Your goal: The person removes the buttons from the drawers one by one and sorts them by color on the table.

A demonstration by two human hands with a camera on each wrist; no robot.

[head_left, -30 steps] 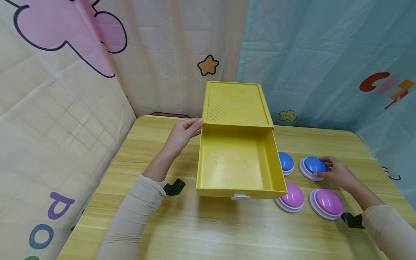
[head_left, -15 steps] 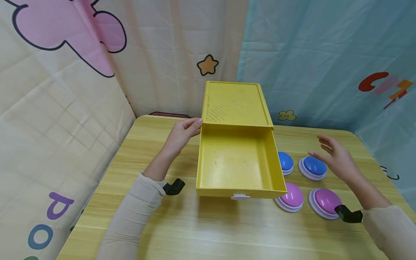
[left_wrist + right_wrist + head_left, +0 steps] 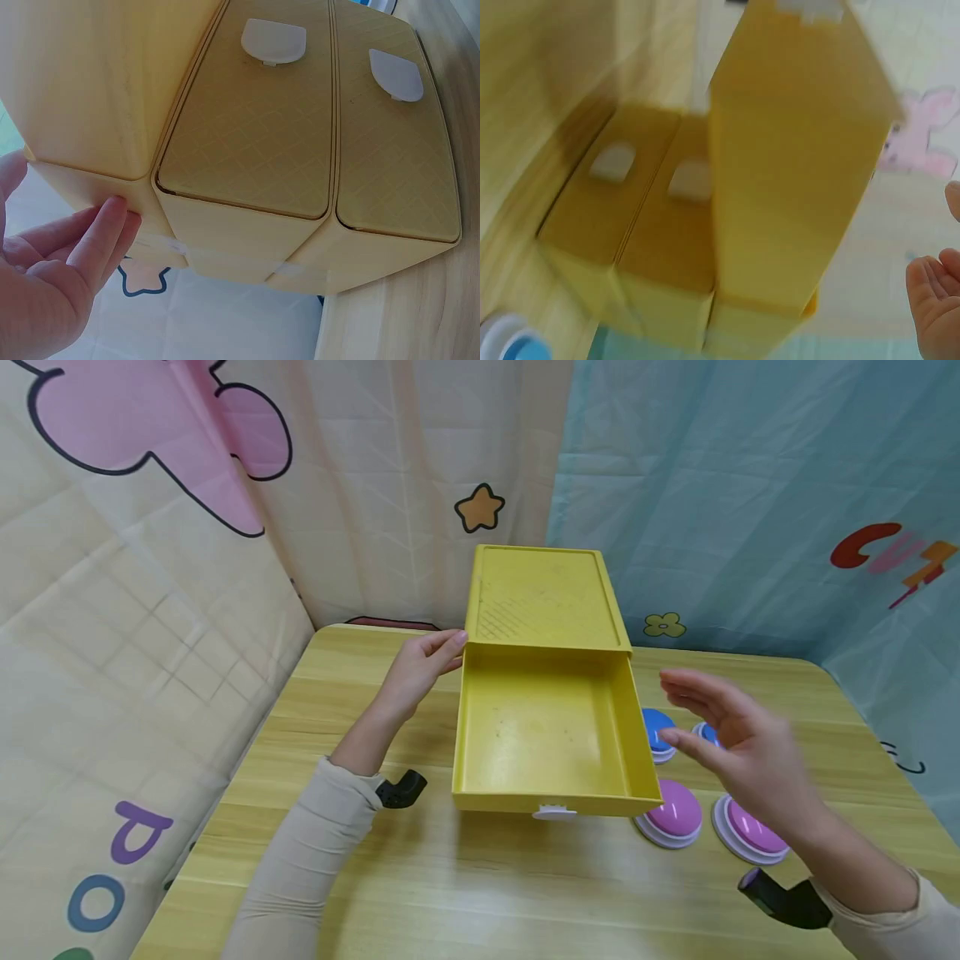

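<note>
A yellow drawer cabinet (image 3: 547, 597) stands on the table with its top drawer (image 3: 551, 727) pulled out; scuff marks show on the drawer's floor. My left hand (image 3: 420, 670) rests at the cabinet's upper left side. In the left wrist view its straight fingers (image 3: 101, 232) touch the side wall beside the pulled-out drawer. To the right of the drawer, my right hand (image 3: 742, 752) is raised over the push buttons, fingers extended and holding nothing. It partly covers one blue button (image 3: 707, 735) and the edge of a pink button (image 3: 753, 828).
Another blue button (image 3: 658, 731) and a pink button (image 3: 677, 812) sit close by the drawer's right side, partly hidden by it. Two lower drawers (image 3: 251, 127) with white handles (image 3: 274, 41) are closed. Printed curtains (image 3: 375, 510) hang behind the table (image 3: 525, 893).
My right hand has left the farther blue button, risen and moved left toward the drawer. My left hand and the drawer have stayed in place.
</note>
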